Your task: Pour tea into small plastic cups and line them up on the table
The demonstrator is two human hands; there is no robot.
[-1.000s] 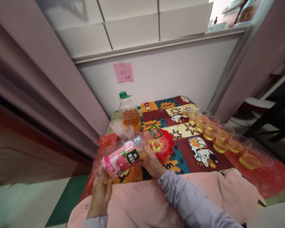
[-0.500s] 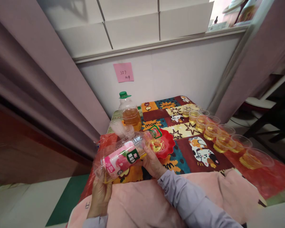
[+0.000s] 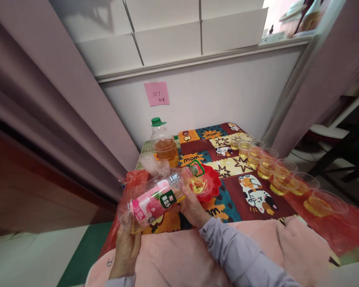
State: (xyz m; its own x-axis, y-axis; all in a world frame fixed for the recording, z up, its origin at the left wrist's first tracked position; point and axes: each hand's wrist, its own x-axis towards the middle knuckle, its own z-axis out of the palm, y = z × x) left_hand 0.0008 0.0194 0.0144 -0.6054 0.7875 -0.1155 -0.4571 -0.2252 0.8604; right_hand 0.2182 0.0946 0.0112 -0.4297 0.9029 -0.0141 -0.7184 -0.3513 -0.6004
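A clear plastic juice bottle (image 3: 152, 201) with a pink and green label lies tilted between my hands, its green-ringed neck pointing to the upper right. My left hand (image 3: 128, 241) grips the bottom end from below. Around the neck end, my right hand (image 3: 193, 207) is closed, with its fingers partly hidden behind the bottle. Some yellow liquid shows inside along the lower side. Beneath the neck sits a red scalloped dish (image 3: 211, 183) with a gold pattern. Whether liquid is running out of the mouth I cannot tell.
Behind the bottle stands a large jug (image 3: 166, 149) of amber liquid with a green cap. Stacked clear cups (image 3: 148, 162) are beside it. Several plastic cups (image 3: 267, 168) of yellow liquid line the right side of the patterned mat (image 3: 233, 191). A pink cloth (image 3: 173, 259) covers the near edge.
Both hands keep hold of the bottle in nearly the same tilted pose. The label has turned slightly, and the whole view has shifted a little downward.
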